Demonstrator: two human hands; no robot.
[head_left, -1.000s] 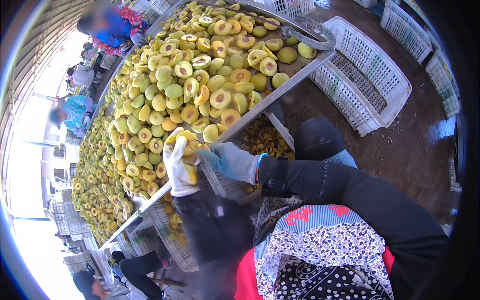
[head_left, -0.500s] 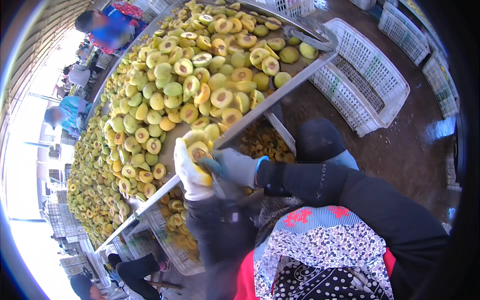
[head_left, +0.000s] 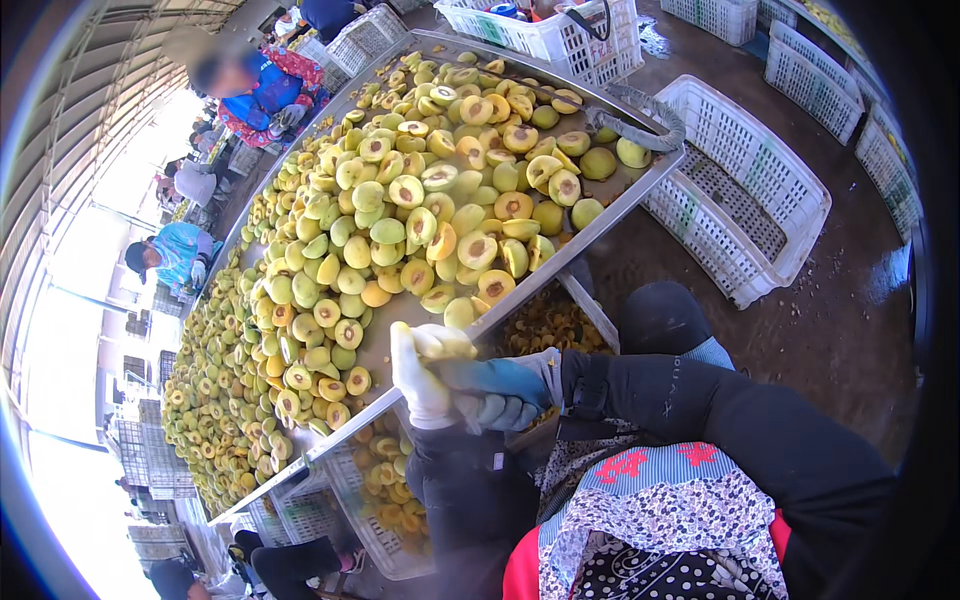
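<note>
"What's in the left hand (head_left: 426, 385)?"
"It's half curled, the right hand (head_left: 505, 387) bent in against it; too blurred, I can't tell what either holds."
"And the fruit (head_left: 388, 232)?"
"Heaped on the table (head_left: 379, 342), left and far."

Halved stone fruit (head_left: 387, 231), as I view it remotely: yellow-green pieces heaped in a broad, overlapping layer across the metal tabletop (head_left: 380, 335). Some lie rounded skin side up; others turn a cut face upward, showing pale yellow flesh around a brown central hollow. I note a few orange-tinged halves among the green. At the gloved hands (head_left: 428, 385), blur prevents me from making out any fruit clearly.
</note>
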